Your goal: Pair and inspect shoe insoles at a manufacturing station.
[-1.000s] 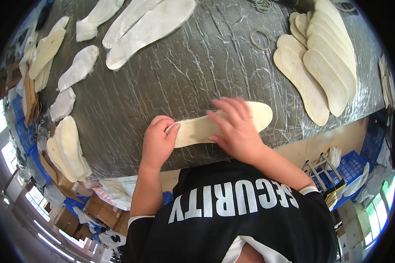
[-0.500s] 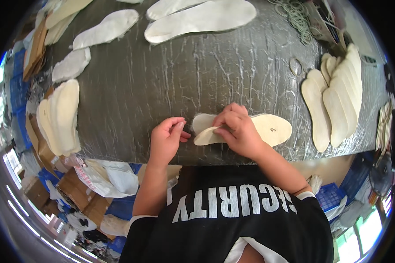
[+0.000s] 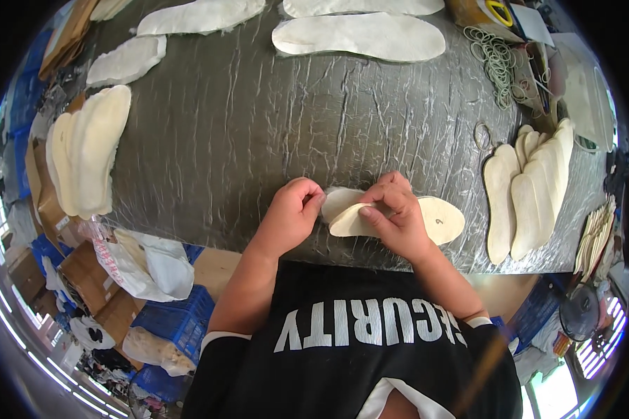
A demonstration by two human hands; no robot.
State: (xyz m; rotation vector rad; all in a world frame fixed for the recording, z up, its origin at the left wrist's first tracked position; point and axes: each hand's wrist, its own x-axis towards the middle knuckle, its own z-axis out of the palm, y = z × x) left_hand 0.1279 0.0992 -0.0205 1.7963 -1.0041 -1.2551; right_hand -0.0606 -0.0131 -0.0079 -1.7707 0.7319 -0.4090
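Note:
Between the thumb and fingers of my right hand [image 3: 398,215] is a cream insole [image 3: 442,221], its left end lifted and bent up. A paler, fuzzy-edged insole [image 3: 339,201] shows beneath the lifted end. My left hand [image 3: 292,215] is closed in a pinch right at the left end of that paler piece. Whatever its fingertips hold, if anything, is too small or hidden to make out. Both hands work close to the near edge of the dark, plastic-covered table [image 3: 223,140].
Overlapping cream insoles [image 3: 538,188] lie at the right, a stack of fluffy insoles [image 3: 91,153] at the left. White insole pieces [image 3: 360,36] lie along the far side. Rubber bands [image 3: 493,63] are heaped at the far right near a box. Blue crates [image 3: 182,321] stand below the table.
My left hand has come right to the insoles' left end, its fingers going from apart to pinched. My right hand keeps its hold. The whole view has shifted slightly.

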